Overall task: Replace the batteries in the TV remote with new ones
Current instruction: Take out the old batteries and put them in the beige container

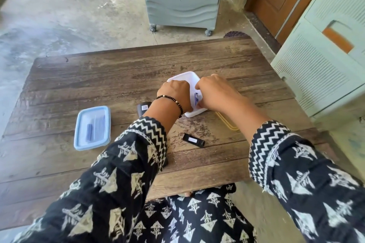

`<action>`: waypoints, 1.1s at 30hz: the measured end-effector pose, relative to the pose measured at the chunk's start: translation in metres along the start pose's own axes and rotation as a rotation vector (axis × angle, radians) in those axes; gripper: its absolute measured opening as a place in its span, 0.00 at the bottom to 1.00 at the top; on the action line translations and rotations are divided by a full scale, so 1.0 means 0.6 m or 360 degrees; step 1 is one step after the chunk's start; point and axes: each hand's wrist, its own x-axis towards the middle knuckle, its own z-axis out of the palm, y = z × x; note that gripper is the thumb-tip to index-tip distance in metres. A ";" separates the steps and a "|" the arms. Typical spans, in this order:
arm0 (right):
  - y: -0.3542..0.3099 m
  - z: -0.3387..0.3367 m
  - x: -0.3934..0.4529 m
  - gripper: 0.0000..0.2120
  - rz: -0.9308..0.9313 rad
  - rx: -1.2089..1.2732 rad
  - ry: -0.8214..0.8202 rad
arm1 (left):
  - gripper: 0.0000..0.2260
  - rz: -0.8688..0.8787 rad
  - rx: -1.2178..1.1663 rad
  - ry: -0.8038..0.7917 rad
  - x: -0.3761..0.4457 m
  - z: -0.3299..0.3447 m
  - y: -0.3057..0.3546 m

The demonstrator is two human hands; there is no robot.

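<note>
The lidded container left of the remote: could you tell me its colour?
Light blue, in the head view.

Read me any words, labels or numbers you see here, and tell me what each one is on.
None can be read.
White label on the black battery cover: too small.
White sticker on the black remote: blurred.
Blue print on the batteries in the white container: blurred.

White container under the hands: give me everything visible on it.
The white container looks like opaque plastic, squarish with rounded corners, lid off, sitting at an angle on the wooden table. The left hand holds its left side; the right hand reaches inside with curled fingers. Blue-and-white items, too blurred to identify, show between the hands. A yellow lid lies just right of it, mostly hidden.
</note>
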 end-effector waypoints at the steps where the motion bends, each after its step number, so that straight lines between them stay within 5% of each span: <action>1: 0.003 -0.004 -0.004 0.21 0.0031 0.0110 0.0023 | 0.23 0.0001 -0.0026 0.0037 -0.007 -0.003 -0.001; 6: 0.037 -0.004 -0.058 0.02 0.0405 0.0574 0.0423 | 0.22 -0.0305 -0.0499 0.0447 -0.053 0.006 -0.009; 10: 0.047 0.036 -0.100 0.09 0.0669 0.0452 0.0250 | 0.21 -0.0494 -0.0821 0.0399 -0.071 0.026 -0.013; 15: 0.034 0.063 -0.130 0.14 0.0635 0.0195 0.0324 | 0.17 -0.0455 -0.1150 0.0259 -0.078 0.031 -0.021; 20: 0.030 0.054 -0.146 0.09 0.0465 -0.0032 0.0356 | 0.12 -0.0412 -0.1329 0.0190 -0.099 0.031 -0.025; 24: 0.048 0.043 -0.159 0.06 0.0321 -0.0028 0.0652 | 0.13 -0.0406 -0.1490 0.0125 -0.108 0.036 -0.023; 30: 0.075 -0.013 -0.187 0.04 0.0544 0.0691 0.1293 | 0.12 -0.0391 -0.1527 0.0118 -0.116 0.045 -0.019; 33: 0.063 -0.014 -0.168 0.05 0.0754 0.1395 0.1331 | 0.11 -0.0403 -0.1514 0.0146 -0.115 0.047 -0.017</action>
